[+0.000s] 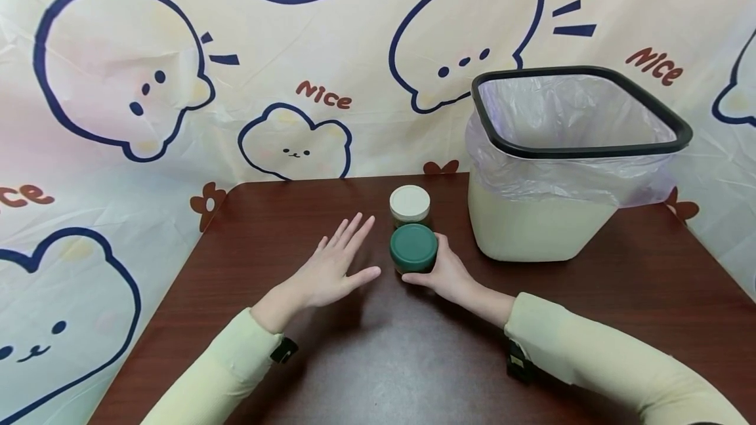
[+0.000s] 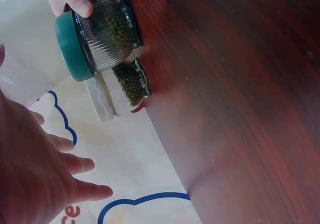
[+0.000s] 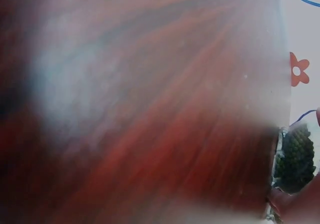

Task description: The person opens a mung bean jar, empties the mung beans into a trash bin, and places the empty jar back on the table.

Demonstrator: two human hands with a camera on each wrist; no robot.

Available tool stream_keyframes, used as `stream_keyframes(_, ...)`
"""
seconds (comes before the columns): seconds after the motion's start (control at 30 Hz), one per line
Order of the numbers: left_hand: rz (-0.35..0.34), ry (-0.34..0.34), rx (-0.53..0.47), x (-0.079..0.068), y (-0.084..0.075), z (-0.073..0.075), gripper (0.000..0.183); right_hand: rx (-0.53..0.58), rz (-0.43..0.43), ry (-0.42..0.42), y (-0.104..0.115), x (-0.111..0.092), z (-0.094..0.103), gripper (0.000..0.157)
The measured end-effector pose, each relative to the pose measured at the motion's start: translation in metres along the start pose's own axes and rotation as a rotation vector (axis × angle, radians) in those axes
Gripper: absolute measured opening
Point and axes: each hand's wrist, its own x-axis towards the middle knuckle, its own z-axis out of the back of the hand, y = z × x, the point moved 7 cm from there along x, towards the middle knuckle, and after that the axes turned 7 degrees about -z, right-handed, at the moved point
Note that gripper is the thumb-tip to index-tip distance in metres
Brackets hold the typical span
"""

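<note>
My right hand (image 1: 450, 275) grips a glass jar with a green lid (image 1: 413, 246), thumb on the near side and fingers round the right. In the left wrist view that jar's ribbed glass (image 2: 111, 36) shows small green beans inside. Just behind it stands a second jar with a white lid (image 1: 410, 202), also holding green beans (image 2: 129, 83). My left hand (image 1: 333, 269) hovers to the left of both jars, fingers spread and straight, holding nothing. In the right wrist view, only part of a jar with beans (image 3: 296, 159) appears at the right edge.
A cream bin (image 1: 531, 228) with a black rim and a translucent liner stands at the back right, beside the jars. The dark wooden table (image 1: 366, 372) ends at a cartoon-printed cloth (image 1: 266, 51) behind it.
</note>
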Motion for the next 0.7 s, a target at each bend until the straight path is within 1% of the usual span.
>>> stream_keyframes(0.17, 0.004, -0.005, -0.072, 0.002, 0.0, 0.0, 0.081, 0.098, -0.038, -0.024, -0.001, 0.0, -0.003, 0.094)
stream_keyframes(0.27, -0.003, -0.011, -0.09, 0.003, -0.001, 0.001, 0.081, 0.155, -0.034, -0.048, -0.001, 0.001, -0.005, 0.095)
stream_keyframes(0.33, -0.005, -0.014, -0.097, 0.003, -0.002, 0.002, 0.081, 0.172, -0.021, -0.062, -0.001, 0.001, -0.006, 0.093)
stream_keyframes(0.5, 0.001, -0.019, -0.11, 0.005, -0.002, 0.0, 0.081, 0.18, -0.022, -0.1, -0.002, 0.004, -0.005, 0.087)
stream_keyframes(0.57, 0.005, -0.021, -0.116, 0.006, -0.002, 0.0, 0.081, 0.177, -0.032, -0.117, -0.004, 0.004, -0.002, 0.087)
stream_keyframes(0.7, 0.0, -0.032, -0.131, 0.008, -0.003, 0.001, 0.081, 0.159, -0.023, -0.147, -0.005, 0.006, 0.006, 0.085)
